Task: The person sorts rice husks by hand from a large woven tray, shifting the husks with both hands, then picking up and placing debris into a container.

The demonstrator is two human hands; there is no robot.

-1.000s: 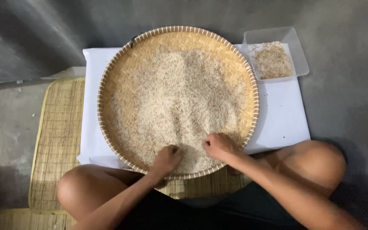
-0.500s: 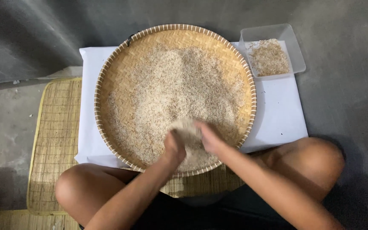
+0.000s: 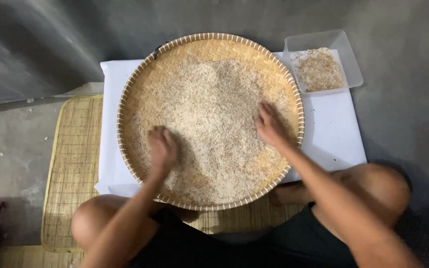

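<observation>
A round woven bamboo tray [image 3: 130,89] lies on a white cloth [image 3: 336,134] and holds a wide layer of pale rice grains [image 3: 209,114]. My left hand [image 3: 162,147] rests on the grains at the tray's left side, fingers curled down into them and blurred. My right hand [image 3: 270,124] lies flat on the grains at the right side, fingers spread and pointing away from me. Neither hand visibly grips anything. My knees sit on both sides below the tray.
A clear plastic box [image 3: 351,64] with brownish husks and bits stands at the cloth's far right corner. A woven straw mat [image 3: 73,164] lies under me and to the left. Grey concrete floor surrounds everything; a grey sheet covers the upper left.
Both hands were together at the tray's near edge, then moved up the middle; now they have spread apart, left hand to the left, right hand to the right, sweeping through the grains.
</observation>
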